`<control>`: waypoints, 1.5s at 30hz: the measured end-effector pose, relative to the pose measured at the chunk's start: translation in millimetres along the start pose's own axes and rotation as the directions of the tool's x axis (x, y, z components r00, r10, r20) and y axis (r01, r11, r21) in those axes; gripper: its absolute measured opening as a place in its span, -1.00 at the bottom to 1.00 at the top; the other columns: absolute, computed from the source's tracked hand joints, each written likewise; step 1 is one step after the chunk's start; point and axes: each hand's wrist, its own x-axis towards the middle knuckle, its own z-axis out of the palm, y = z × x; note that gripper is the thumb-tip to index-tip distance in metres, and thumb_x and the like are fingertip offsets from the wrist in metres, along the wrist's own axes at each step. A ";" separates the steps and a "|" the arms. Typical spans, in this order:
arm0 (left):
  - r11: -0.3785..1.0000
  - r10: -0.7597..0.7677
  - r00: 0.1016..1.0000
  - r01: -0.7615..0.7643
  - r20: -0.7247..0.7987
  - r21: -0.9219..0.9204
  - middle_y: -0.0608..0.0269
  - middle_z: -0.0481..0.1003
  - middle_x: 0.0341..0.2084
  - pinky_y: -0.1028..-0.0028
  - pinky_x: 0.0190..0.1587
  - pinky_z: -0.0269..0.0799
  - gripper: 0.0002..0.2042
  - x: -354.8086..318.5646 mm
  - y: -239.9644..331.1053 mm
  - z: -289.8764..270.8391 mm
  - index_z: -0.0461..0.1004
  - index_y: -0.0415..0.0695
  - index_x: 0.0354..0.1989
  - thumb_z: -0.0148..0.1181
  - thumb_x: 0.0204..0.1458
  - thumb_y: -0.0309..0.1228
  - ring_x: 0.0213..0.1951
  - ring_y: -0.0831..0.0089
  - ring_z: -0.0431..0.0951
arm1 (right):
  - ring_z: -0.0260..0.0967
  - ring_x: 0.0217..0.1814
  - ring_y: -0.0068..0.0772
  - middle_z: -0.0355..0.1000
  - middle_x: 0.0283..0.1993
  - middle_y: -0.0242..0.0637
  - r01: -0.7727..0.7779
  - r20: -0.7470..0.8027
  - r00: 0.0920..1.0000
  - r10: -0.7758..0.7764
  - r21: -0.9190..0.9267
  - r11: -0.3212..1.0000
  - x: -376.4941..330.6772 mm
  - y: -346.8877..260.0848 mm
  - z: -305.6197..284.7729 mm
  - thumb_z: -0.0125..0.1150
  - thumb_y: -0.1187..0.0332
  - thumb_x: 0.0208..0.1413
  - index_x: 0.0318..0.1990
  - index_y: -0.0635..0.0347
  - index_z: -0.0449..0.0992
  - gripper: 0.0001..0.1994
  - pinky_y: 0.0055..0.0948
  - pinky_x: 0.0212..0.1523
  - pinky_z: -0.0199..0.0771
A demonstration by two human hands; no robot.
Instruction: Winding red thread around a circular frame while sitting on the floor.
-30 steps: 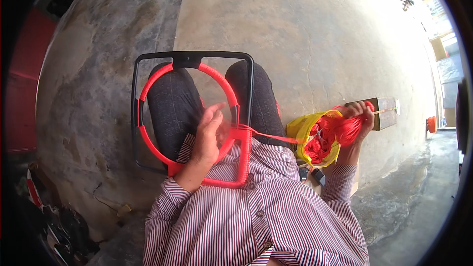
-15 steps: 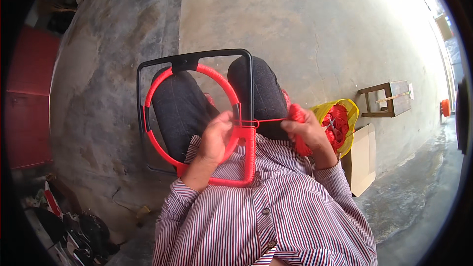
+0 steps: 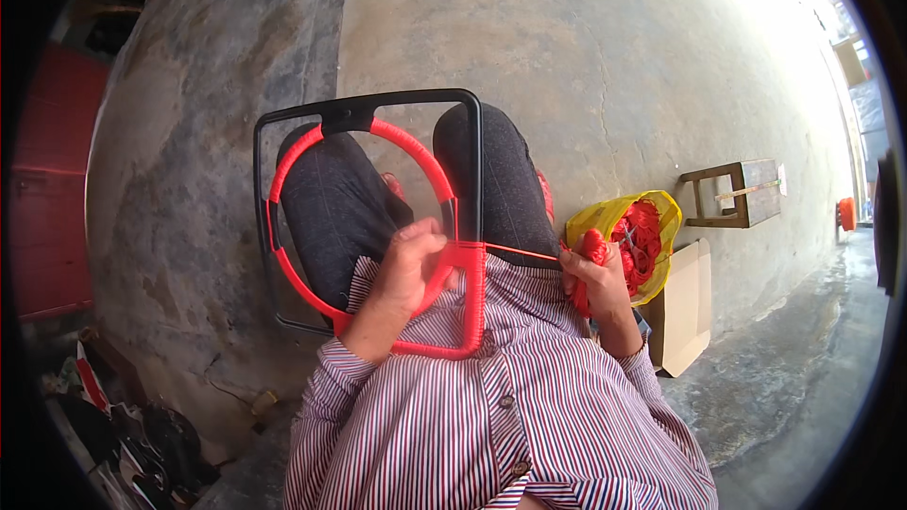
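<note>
Across my lap rests a black rectangular frame (image 3: 479, 161) with a ring inside it; red cord is wound round most of the ring (image 3: 416, 152) and round the near right corner. My left hand (image 3: 408, 260) is closed on the frame where the ring meets its right side; some of its fingertips are hidden behind the wrapped part. To the right, my right hand (image 3: 599, 281) grips a bundle of red cord (image 3: 592, 247). A single strand of cord (image 3: 524, 251) runs taut from the frame's right bar to that hand.
Beside my right hand stands a yellow bag (image 3: 669, 238) full of red cord. A flattened cardboard piece (image 3: 687, 312) lies close to it. Farther right is a small wooden stool (image 3: 746, 194). Assorted clutter (image 3: 161, 444) sits at the lower left, near a red panel (image 3: 52, 189).
My right hand has moved right and slightly down, drawing the strand out longer. The small loop at the frame's right bar has tightened against it. My left hand stays on the frame.
</note>
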 end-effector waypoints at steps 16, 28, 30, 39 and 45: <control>0.995 0.103 0.992 -0.104 -0.067 -0.009 0.17 0.49 -0.33 0.42 -0.23 0.43 -0.69 11.2 -11.6 -18.2 0.37 -0.22 -0.12 -0.09 0.12 -0.24 -0.35 0.40 0.50 | 0.42 -0.27 0.12 0.45 -0.36 -0.03 0.268 0.117 0.941 -0.319 -0.831 0.487 49.0 -48.1 13.9 0.23 0.26 -0.12 -0.15 0.17 0.35 -0.64 -0.10 -0.24 0.38; 0.896 0.423 0.886 -0.379 -0.189 0.230 0.26 0.46 -0.24 0.46 -0.09 0.42 -0.60 3.6 -6.9 -3.4 0.35 -0.21 -0.03 -0.05 -0.12 -0.69 -0.26 0.47 0.47 | 0.35 -0.08 -0.24 0.38 -0.10 -0.31 0.747 0.564 0.328 -0.757 -0.646 -0.157 69.8 -58.9 97.6 0.32 0.31 -0.24 -0.19 0.08 0.44 -0.64 -0.29 -0.22 0.41; 0.937 0.337 0.915 -0.304 -0.220 0.173 0.25 0.47 -0.23 0.47 -0.14 0.45 -0.58 10.1 -11.7 -11.2 0.36 -0.20 -0.03 -0.07 -0.15 -0.70 -0.26 0.46 0.49 | 0.36 -0.10 -0.22 0.38 -0.14 -0.31 0.730 0.434 0.374 -0.820 -0.682 -0.028 75.4 -37.7 76.1 0.35 0.32 -0.26 -0.20 0.09 0.45 -0.63 -0.29 -0.22 0.41; 0.995 0.044 0.994 -0.034 -0.105 0.097 0.20 0.52 -0.27 0.51 -0.33 0.51 -0.57 8.6 -7.8 -2.0 0.36 -0.22 -0.01 -0.11 -0.13 -0.73 -0.36 0.41 0.57 | 0.36 -0.18 -0.19 0.41 -0.31 -0.30 0.726 0.528 0.602 -0.598 -0.674 0.136 61.8 -6.6 76.5 0.39 0.32 -0.37 -0.31 0.18 0.51 -0.65 -0.25 -0.20 0.43; 1.000 0.019 0.998 -0.018 -0.060 0.019 0.20 0.52 -0.34 0.49 -0.38 0.50 -0.71 2.4 1.5 9.0 0.37 -0.24 -0.09 -0.12 -0.01 -0.64 -0.38 0.42 0.57 | 0.34 -0.19 -0.56 0.40 -0.28 -0.38 0.465 0.226 0.877 -0.425 -0.173 0.868 62.1 -12.6 31.7 0.22 0.47 -0.18 -0.31 0.25 0.45 -0.80 -0.53 -0.14 0.34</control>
